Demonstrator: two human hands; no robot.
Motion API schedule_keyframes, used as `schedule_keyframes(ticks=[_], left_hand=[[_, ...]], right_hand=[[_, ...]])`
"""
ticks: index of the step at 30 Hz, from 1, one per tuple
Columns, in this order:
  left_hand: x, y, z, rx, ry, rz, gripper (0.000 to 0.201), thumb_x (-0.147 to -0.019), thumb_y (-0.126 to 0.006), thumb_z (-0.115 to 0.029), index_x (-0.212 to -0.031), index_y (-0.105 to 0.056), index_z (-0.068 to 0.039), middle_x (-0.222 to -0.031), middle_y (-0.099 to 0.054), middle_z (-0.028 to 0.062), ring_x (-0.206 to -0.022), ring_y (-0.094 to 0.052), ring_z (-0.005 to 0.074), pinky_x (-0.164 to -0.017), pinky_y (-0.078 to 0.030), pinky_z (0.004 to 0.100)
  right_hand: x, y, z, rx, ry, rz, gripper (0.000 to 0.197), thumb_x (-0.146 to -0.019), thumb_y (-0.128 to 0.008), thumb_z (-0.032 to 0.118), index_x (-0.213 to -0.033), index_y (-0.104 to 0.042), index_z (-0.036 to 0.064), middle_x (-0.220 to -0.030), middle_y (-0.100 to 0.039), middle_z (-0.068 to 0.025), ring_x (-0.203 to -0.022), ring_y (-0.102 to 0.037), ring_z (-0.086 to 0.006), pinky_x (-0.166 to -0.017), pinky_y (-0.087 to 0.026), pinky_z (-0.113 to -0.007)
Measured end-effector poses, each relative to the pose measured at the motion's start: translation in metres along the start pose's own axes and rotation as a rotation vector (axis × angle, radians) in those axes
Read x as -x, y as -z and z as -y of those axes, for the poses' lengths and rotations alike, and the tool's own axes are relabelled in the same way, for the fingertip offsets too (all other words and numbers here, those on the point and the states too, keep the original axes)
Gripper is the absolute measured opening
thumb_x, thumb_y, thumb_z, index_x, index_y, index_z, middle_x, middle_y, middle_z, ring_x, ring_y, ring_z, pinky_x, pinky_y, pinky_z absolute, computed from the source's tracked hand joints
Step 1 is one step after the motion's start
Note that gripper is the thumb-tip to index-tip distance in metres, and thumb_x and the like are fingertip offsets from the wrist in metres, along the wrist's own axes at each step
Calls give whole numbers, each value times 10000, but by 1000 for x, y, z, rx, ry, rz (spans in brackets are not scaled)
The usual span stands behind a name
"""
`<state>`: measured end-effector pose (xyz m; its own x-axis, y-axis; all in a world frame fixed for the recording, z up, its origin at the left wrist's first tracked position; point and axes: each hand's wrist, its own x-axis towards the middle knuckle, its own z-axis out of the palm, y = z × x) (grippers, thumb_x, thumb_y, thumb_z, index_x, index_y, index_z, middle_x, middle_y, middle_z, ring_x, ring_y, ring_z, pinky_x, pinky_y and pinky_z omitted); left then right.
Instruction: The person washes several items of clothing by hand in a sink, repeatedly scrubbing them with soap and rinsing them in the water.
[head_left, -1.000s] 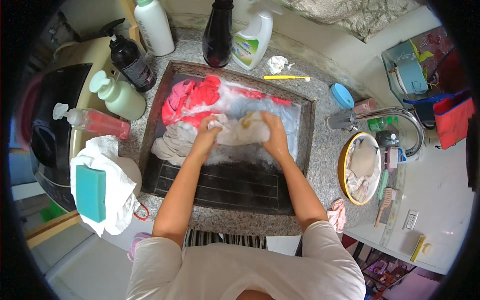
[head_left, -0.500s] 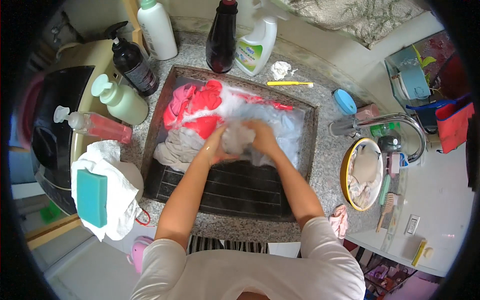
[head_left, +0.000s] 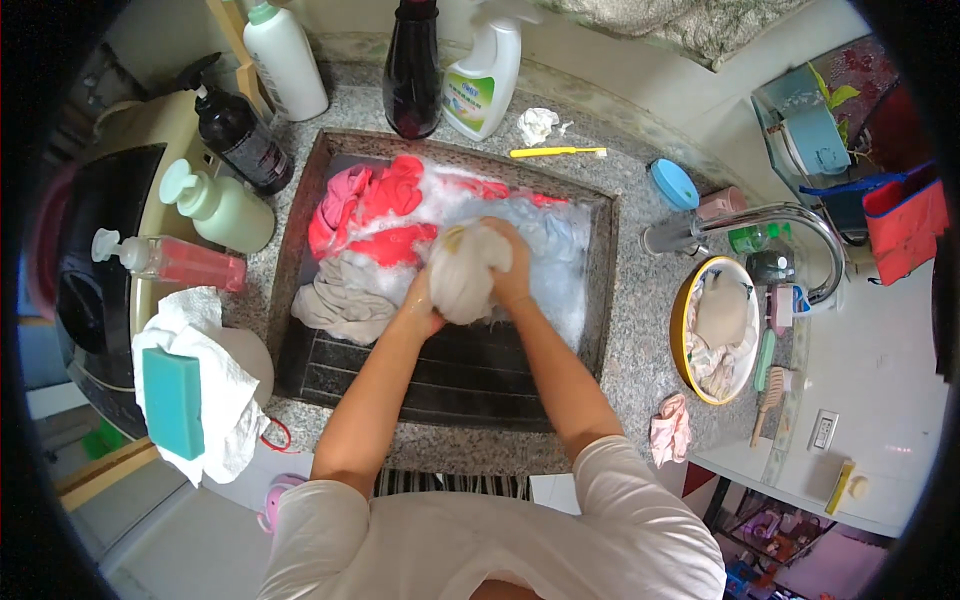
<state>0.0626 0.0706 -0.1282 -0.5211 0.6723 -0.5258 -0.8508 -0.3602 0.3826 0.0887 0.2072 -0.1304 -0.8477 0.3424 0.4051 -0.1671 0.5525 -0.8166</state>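
A wadded pale beige cloth [head_left: 462, 275] is held between both hands above the middle of the sink [head_left: 602, 290]. My left hand [head_left: 424, 300] wraps its left side; my right hand [head_left: 513, 262] grips its right side. Behind it, red laundry [head_left: 400, 190] lies under white suds at the upper left of the basin. Pale blue fabric [head_left: 550, 240] soaks in suds on the right. A crumpled grey-beige garment [head_left: 345, 298] rests left of my left hand. Below the hands, the black ridged board [head_left: 450, 385] slopes toward the near edge.
A black bottle [head_left: 412, 80] and a white spray bottle [head_left: 482, 85] stand behind the sink. Pump bottles [head_left: 228, 210] line the left side. A yellow toothbrush [head_left: 550, 152], a chrome faucet [head_left: 770, 215] and a yellow-rimmed basin of clothes [head_left: 682, 350] are at right.
The beige cloth, blurred before, now shows as a rounded wad between my hands. The whole view has shifted slightly, so the sink and bottles appear further left.
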Motion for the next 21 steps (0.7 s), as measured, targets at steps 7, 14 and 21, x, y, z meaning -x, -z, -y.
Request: schedule_keyframes(ticks=[7,14,21], left_hand=[[12,41,-29,-619,-143,-368,356,-779,-533,-154,-1123,-439,-149,-1090,-454,53,-964,-492,202,-784,-445,344],[-24,52,3,-1219,-288,-263,596,-733,-591,-166,-1282,-359,-150,-1241,-359,153,-1089,-384,251,-780,-449,331],[6,28,-23,-205,99,-228,569,-816,-492,-423,-1304,-327,-180,-1298,-348,67,-1081,-430,279,-830,-419,508]], right_hand=[[17,43,3,454,57,137,368,-645,-614,52,-1007,-572,103,-1154,-479,-128,-929,-532,-311,-710,-457,-359],[27,0,-80,839,-160,597,445,-745,-485,23,-1127,-534,246,-1160,-497,-112,-910,-530,-332,-800,-421,-397],[-15,8,-13,386,-10,630,383,-590,-629,56,-958,-627,162,-1040,-569,-118,-1029,-480,-325,-863,-388,-390]])
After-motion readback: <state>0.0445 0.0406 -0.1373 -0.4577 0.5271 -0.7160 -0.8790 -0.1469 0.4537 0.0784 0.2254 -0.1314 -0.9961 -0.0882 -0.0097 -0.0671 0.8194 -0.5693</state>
